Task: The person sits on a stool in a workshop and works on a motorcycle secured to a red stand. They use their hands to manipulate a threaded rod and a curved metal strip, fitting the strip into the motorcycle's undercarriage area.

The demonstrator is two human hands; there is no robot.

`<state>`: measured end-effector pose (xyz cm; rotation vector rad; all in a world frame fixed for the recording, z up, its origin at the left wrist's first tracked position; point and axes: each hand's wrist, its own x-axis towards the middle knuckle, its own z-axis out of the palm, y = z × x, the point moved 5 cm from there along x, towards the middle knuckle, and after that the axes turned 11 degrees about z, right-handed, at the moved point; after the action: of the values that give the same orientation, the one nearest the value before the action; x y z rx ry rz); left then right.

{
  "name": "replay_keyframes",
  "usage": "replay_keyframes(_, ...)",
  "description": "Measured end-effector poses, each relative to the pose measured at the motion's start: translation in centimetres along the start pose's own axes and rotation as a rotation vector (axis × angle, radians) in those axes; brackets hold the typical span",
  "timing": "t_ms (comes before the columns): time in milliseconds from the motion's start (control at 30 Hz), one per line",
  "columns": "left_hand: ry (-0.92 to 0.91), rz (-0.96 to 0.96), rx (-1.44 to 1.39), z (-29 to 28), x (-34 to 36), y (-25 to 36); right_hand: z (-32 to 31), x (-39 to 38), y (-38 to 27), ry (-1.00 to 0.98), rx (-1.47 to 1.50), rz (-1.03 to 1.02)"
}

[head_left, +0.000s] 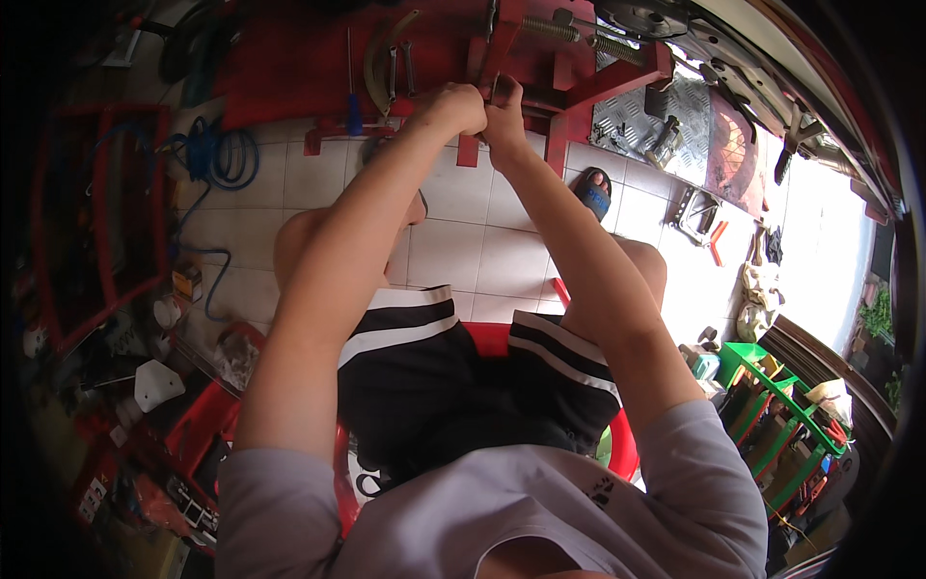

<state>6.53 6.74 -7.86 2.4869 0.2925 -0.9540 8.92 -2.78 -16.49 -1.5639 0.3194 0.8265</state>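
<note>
Both my arms reach forward to a red metal frame (500, 48) at the top of the view. My left hand (457, 110) is closed in a fist, its back toward me, against my right hand. My right hand (504, 120) is also closed, its thumb near a thin upright piece; what either hand grips is hidden behind the fingers. To the left, on a red bench (280, 72), lie a screwdriver with a blue handle (354, 114), two wrenches (407, 69) and a curved metal piece (373, 72).
Coil springs (612, 48) sit on the frame's right. A blue hose (231, 159) coils at left beside a red rack (104, 203). A metal clamp-like part (696, 214) lies on the tiled floor (449, 241). A green tool caddy (781, 396) stands at right.
</note>
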Motion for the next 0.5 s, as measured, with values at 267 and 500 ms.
replay_keyframes(267, 0.297, 0.067, -0.258, -1.1, 1.8, -0.6, -0.9, -0.5, -0.1, 0.094, -0.334, -0.094)
replay_keyframes(500, 0.463, 0.057, -1.123, 1.3, 6.0, -3.4, -1.3, -1.3, -0.8, 0.010, -0.504, -0.117)
